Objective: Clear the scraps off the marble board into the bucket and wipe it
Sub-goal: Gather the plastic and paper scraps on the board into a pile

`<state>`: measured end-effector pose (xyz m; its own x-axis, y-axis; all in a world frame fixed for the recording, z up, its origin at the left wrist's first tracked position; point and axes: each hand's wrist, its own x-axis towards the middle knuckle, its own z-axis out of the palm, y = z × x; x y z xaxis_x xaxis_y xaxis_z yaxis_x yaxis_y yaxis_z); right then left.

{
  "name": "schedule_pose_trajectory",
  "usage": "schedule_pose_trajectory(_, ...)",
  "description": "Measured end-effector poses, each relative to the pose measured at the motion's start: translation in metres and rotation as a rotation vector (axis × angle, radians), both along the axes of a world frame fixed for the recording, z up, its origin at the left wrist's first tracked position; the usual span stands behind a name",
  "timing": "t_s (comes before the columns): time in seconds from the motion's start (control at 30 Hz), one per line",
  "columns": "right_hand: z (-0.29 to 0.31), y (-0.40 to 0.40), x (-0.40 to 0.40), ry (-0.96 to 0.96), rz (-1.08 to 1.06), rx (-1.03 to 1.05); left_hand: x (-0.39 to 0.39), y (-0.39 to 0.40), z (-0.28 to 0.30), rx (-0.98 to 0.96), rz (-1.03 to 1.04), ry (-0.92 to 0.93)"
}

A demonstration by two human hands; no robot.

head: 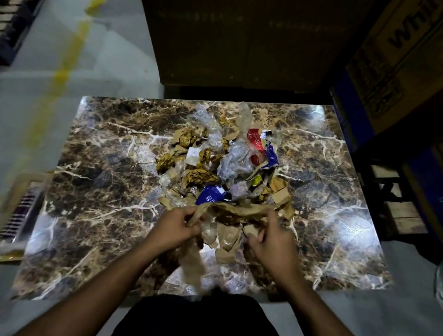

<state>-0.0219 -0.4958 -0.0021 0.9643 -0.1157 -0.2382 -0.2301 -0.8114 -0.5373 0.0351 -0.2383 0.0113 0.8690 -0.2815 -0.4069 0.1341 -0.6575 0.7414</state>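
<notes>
On the marble board [102,156], scraps [223,162] heaped mid-board just beyond my hands, left hand [175,228] and right hand [271,240] both gripping a brown paper strip [233,213] at the pile's near edge.

floor [112,57]: pale grey, yellow line [71,53] | cardboard boxes [404,58] right | light: dim

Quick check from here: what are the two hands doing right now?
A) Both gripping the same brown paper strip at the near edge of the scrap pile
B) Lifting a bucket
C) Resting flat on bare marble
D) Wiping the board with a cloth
A: the left hand and right hand each hold an end of the brown paper strip above the marble board.
</notes>
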Motion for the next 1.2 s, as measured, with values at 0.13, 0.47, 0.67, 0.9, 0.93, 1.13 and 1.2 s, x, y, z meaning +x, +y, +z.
schedule_pose_trajectory(0.13, -0.012, -0.005, 0.027, 0.033, -0.052, -0.078, 0.029, 0.014, 0.011, 0.177, -0.226, -0.007)
schedule_pose_trajectory(0.47, 0.0, -0.033, 0.045, -0.08, -0.344, 0.132, 0.054, 0.039, 0.039, 0.507, -0.386, -0.396)
schedule_pose_trajectory(0.67, -0.013, -0.022, 0.058, 0.054, -0.346, 0.314, 0.055, 0.023, 0.032, 0.589, -0.513, -0.728)
schedule_pose_trajectory(0.9, -0.01, -0.035, 0.065, -0.025, -0.551, 0.478, 0.056, 0.039, 0.004, 0.765, -0.608, -0.919)
schedule_pose_trajectory(0.93, -0.008, -0.036, 0.068, -0.044, -0.589, 0.532, 0.056, 0.041, 0.0, 0.771, -0.587, -0.913)
schedule_pose_trajectory(1.13, 0.001, -0.043, 0.089, -0.125, -0.764, 0.916, 0.052, 0.041, -0.009, 0.616, -0.358, -0.749)
schedule_pose_trajectory(1.2, 0.005, -0.044, 0.096, -0.171, -0.738, 0.876, 0.051, 0.04, -0.01, 0.536, -0.272, -0.703)
